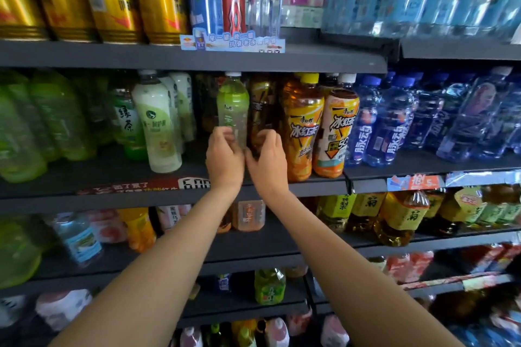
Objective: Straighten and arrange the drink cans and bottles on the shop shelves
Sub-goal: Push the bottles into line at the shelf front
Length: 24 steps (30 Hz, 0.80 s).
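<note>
Green bottle (233, 105) upright on middle shelf (174, 194), white cap up, pale liquid inside. Left hand (224, 157) fingers curled round its lower part. Right hand (268, 162) fingers curled on dark bottle (259, 110) just beside. Orange bottles (303, 127) touching right; open gap left, before white bottle (158, 124).

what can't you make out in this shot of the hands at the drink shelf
Head view only:
- Base of the pale green white-capped bottle: hidden behind the left hand.
- Dark amber bottle beside it: lower half covered by the right hand, cap hidden by the shelf above.
- Gold cans, top shelf: tops cut off by the frame edge.
- Green bottles, far left: labels blurred.
</note>
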Motion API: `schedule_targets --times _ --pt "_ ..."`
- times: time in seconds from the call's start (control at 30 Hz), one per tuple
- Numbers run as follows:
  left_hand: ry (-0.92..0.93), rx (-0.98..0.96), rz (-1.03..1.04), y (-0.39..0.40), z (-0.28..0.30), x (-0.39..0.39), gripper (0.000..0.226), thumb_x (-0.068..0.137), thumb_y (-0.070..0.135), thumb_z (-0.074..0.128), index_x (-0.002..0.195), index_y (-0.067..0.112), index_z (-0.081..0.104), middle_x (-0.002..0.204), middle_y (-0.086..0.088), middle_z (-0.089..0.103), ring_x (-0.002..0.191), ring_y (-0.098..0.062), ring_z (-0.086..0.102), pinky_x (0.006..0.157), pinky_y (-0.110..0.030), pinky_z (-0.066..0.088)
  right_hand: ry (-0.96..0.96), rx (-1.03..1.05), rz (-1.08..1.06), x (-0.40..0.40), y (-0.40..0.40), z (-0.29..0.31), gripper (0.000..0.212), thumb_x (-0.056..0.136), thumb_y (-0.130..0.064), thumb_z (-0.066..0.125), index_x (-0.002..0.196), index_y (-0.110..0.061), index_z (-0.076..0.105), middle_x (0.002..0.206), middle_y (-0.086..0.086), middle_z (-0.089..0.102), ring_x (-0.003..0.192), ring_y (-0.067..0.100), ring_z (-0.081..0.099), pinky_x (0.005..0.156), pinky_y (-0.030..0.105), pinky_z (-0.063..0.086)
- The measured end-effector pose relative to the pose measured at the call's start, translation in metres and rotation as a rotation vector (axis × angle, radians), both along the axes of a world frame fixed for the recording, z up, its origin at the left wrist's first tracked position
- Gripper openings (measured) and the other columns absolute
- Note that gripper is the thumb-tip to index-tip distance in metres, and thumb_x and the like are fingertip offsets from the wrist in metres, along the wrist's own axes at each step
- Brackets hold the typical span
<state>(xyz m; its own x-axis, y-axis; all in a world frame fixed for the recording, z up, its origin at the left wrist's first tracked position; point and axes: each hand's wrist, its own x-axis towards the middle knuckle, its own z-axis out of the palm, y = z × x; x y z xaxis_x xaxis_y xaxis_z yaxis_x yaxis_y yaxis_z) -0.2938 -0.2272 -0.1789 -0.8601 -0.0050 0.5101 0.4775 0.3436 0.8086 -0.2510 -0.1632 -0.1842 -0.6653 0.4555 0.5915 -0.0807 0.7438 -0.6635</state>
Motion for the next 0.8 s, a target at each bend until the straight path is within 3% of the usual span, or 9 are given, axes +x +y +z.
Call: schedule_targets --times 0.17,0.3,0.43,0.6,0.8 --pt "-0.085 -0.028 0.018 -0.035 0.0 -0.023 0.034 0.09 -0.003 0.044 0.123 0.007 0.048 0.12 -0.008 0.055 0.107 -0.019 0.055 0.087 -0.022 0.04 -0.28 -0.254 0.061 -0.048 -0.005 0.0 0.074 0.08 -0.032 0.071 0.135 -0.001 0.032 0.134 0.016 0.046 0.124 0.031 0.045 0.099 0.038 0.042" --pt "-0.141 -0.108 -0.027 -0.055 -0.01 -0.035 0.036 0.09 -0.002 0.045 0.124 0.011 0.046 0.121 -0.006 0.054 0.105 -0.019 0.057 0.091 -0.031 0.046 -0.338 -0.39 0.03 -0.074 -0.005 0.001 0.077 0.076 -0.035 0.074 0.133 -0.004 0.032 0.133 0.015 0.049 0.123 0.033 0.047 0.096 0.038 0.042" --pt "-0.22 -0.208 -0.12 -0.066 -0.016 -0.035 0.038 0.091 -0.001 0.043 0.127 0.009 0.042 0.121 -0.008 0.056 0.102 -0.024 0.061 0.088 -0.042 0.049 -0.379 -0.311 -0.053 -0.08 -0.013 -0.004 0.087 0.069 -0.041 0.078 0.135 -0.009 0.031 0.134 0.014 0.045 0.125 0.035 0.042 0.1 0.043 0.041" --pt "-0.148 -0.213 -0.207 -0.068 -0.001 -0.03 0.04 0.092 0.002 0.043 0.131 0.011 0.041 0.123 -0.005 0.056 0.109 -0.021 0.057 0.095 -0.037 0.046 -0.297 -0.309 -0.178 -0.057 -0.025 -0.009 0.082 0.074 -0.038 0.075 0.136 -0.008 0.031 0.136 0.018 0.037 0.127 0.037 0.034 0.1 0.047 0.036" --pt "-0.175 -0.207 -0.431 -0.088 -0.003 -0.013 0.047 0.091 0.004 0.047 0.135 0.017 0.037 0.13 -0.004 0.051 0.109 -0.019 0.056 0.097 -0.038 0.046 -0.041 -0.414 -0.36 -0.016 -0.047 -0.016 0.072 0.075 -0.029 0.076 0.129 -0.002 0.037 0.127 0.019 0.039 0.119 0.037 0.036 0.096 0.046 0.034"
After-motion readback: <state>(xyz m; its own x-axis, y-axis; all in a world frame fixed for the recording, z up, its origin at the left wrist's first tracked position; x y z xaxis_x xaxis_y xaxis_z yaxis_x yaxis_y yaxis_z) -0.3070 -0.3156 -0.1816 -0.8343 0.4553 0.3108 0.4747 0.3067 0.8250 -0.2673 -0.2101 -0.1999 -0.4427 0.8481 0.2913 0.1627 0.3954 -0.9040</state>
